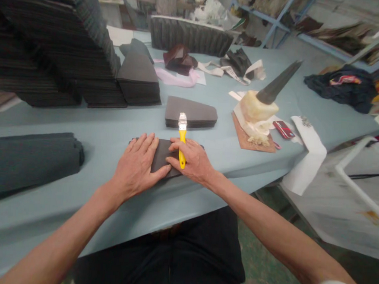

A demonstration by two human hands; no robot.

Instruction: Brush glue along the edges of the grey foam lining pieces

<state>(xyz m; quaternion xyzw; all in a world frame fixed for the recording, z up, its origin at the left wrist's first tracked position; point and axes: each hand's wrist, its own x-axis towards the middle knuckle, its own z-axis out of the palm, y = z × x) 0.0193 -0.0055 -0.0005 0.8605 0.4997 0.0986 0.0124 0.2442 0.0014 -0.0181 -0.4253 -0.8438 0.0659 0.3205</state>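
My left hand (pixel 138 162) lies flat with its fingers stretched out on a dark grey panel (pixel 161 155) near the table's front edge. On the right side of that panel rests my right hand (pixel 191 159), its fingers closed round a paintbrush (pixel 182 143) with a yellow handle. The brush's bristles are whitish and point away from me. Just beyond them lies a small stack of dark grey panels (pixel 191 109); whether the bristles touch it I cannot tell. Both hands cover parts of the panel under them.
Tall stacks of dark sheets (pixel 95 53) stand at the back left. A dark green folded bundle (pixel 29 161) lies on the left. To the right, a glue-crusted container (pixel 257 107) holds a dark cone (pixel 279 83), beside a red box (pixel 284 129) and a white strip (pixel 308 152).
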